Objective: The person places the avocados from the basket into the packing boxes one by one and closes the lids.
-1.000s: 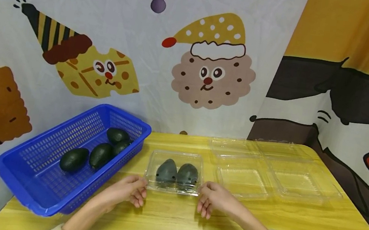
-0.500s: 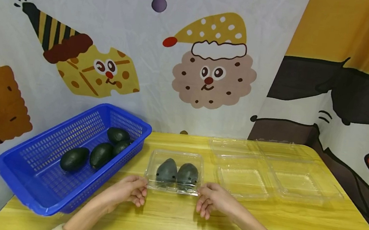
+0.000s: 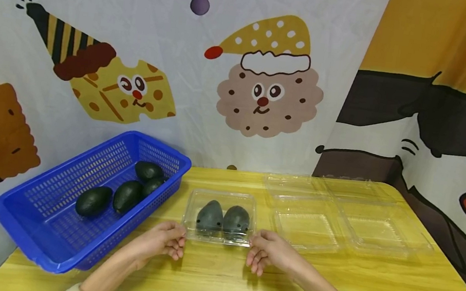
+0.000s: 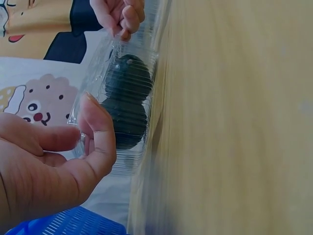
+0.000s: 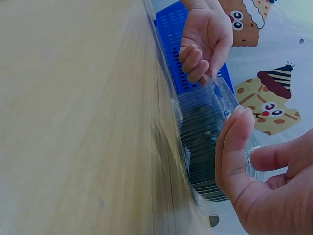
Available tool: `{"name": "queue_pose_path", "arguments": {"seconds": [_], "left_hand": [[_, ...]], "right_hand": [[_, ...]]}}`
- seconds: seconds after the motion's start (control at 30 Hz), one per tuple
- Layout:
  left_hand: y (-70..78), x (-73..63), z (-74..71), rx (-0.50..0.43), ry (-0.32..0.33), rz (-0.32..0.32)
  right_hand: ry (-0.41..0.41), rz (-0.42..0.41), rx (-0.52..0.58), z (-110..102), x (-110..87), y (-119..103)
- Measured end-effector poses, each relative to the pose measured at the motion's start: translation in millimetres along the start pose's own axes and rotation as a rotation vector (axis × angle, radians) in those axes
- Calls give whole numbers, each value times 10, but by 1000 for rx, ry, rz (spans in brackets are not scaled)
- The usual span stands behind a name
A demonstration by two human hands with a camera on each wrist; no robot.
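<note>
Head view, left grip [image 3: 164, 239], right grip [image 3: 269, 252], both pinching clear box [image 3: 217, 238], avocados [image 3: 210, 216] inside

The left forearm [image 3: 112, 271] and right forearm [image 3: 314, 283] slant inward over the near part of the tabletop [image 3: 214, 285]. The left hand [image 3: 164, 239] and right hand [image 3: 268, 252] are apart at similar height, each pinching between thumb and bent fingers, the remaining fingers curled beneath.
</note>
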State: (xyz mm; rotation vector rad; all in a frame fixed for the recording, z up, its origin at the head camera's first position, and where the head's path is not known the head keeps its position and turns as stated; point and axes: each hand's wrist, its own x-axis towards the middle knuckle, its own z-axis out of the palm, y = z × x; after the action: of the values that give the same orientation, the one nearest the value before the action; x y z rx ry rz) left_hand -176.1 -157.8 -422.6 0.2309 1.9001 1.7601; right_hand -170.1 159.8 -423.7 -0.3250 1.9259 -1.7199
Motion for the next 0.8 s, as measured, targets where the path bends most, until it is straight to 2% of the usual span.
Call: {"name": "queue_pose_path", "arguments": {"seconds": [0.8], "left_hand": [[-7, -1, -7, -22, 5, -1]], "right_hand": [[26, -9, 40, 6, 14, 12]]}}
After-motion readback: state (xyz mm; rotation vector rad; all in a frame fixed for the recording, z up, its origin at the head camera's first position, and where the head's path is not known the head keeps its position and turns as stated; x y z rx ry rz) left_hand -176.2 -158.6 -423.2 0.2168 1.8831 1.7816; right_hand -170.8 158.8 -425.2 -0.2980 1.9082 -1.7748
